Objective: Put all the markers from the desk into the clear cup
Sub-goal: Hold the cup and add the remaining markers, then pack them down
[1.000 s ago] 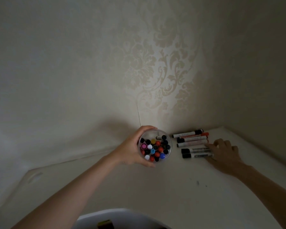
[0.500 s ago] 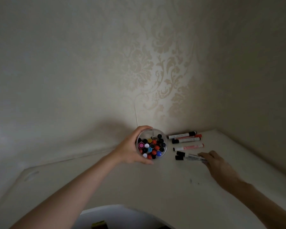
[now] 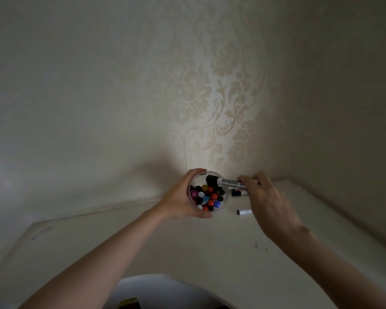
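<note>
while left hand grips clear cup — right hand holds markers over it.

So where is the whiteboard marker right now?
In the head view, right of centre: the right hand grips the whiteboard marker above the desk, its black cap over the cup rim, which the left hand holds.

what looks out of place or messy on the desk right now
Nothing looks spilled or damaged. The clear plastic cup, gripped by the left hand, is crowded with coloured caps. The right hand holds black-capped whiteboard markers over its rim. A loose black-tipped white marker lies on the white desk, with another black-capped marker beside the cup.
</note>
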Motion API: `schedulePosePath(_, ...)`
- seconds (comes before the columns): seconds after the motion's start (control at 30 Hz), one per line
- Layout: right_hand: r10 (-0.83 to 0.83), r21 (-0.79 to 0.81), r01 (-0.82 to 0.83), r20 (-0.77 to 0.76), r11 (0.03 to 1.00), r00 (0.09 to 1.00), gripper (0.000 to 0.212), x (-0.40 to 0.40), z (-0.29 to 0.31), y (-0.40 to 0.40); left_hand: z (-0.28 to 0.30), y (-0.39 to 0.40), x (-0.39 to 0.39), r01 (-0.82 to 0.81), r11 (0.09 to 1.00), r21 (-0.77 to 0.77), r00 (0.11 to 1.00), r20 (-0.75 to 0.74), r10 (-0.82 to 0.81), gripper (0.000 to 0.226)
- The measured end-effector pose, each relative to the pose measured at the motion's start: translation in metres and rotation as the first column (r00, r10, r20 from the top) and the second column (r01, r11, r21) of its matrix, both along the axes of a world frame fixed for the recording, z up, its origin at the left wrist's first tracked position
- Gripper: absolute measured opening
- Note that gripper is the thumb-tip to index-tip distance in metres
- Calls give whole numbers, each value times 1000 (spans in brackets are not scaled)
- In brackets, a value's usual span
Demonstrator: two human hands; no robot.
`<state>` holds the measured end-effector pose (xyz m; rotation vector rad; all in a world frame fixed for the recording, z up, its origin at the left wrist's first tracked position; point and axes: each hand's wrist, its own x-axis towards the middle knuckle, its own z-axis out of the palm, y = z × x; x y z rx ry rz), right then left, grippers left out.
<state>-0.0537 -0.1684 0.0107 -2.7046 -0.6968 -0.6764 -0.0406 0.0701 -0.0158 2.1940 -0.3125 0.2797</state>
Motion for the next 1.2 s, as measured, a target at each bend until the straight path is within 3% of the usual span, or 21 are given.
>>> schedulePosePath(0.2,-50,-44,47,-60,998,997,63,2,19,43,2,-7,0,24,999,34,1000,7,-25,100)
schedulePosePath(0.27,19,56,-12,-124,998,992,65,9,17,57,4,-9,0,21,998,54,1000,14,-21,100)
schedulePosePath(0.33,160,263,-110,-174,958,972,60,15,13,64,3,-9,0,22,999,45,1000,13,-23,100)
schedulePosePath(0.4,238,429,-179,-88,885,967,41,20,9,63,2,-5,0,5,1000,27,1000,17,-5,99)
schedulePosePath(0.53,150,447,-192,128,874,980,18,28,-8,29,-1,1,-1,-16,999,-31,1000,1,16,102)
schedulePosePath(0.6,12,353,-27,45,935,999,25,41,-28,-1,-2,3,-1,-21,999,-50,1000,-6,21,103)
schedulePosePath(0.67,-159,31,170,-218,985,963,42,55,-58,-34,-3,4,-1,-18,998,-60,1000,-13,17,102)
schedulePosePath(0.73,-261,-237,171,-431,956,864,56,61,-86,-65,-2,4,-1,-12,999,-43,1000,-20,12,103)
schedulePosePath(0.8,-296,-282,169,-504,944,811,57,60,-103,-84,-2,5,-1,-8,999,-37,1000,-24,7,103)
schedulePosePath(0.87,-245,-128,209,-438,969,865,59,65,-118,-99,-3,5,-1,-7,999,-38,1000,-30,6,103)
schedulePosePath(1.0,-123,244,190,-266,951,956,9,53,-100,-94,-3,3,0,-8,999,-41,1000,-28,7,103)
schedulePosePath(1.1,-92,632,147,-119,761,989,15,34,-57,-70,-3,1,0,-5,998,-56,999,-32,3,104)
schedulePosePath(1.2,-46,821,3,28,571,999,16,11,-16,-45,-4,-1,0,-3,998,-58,1000,-20,2,103)
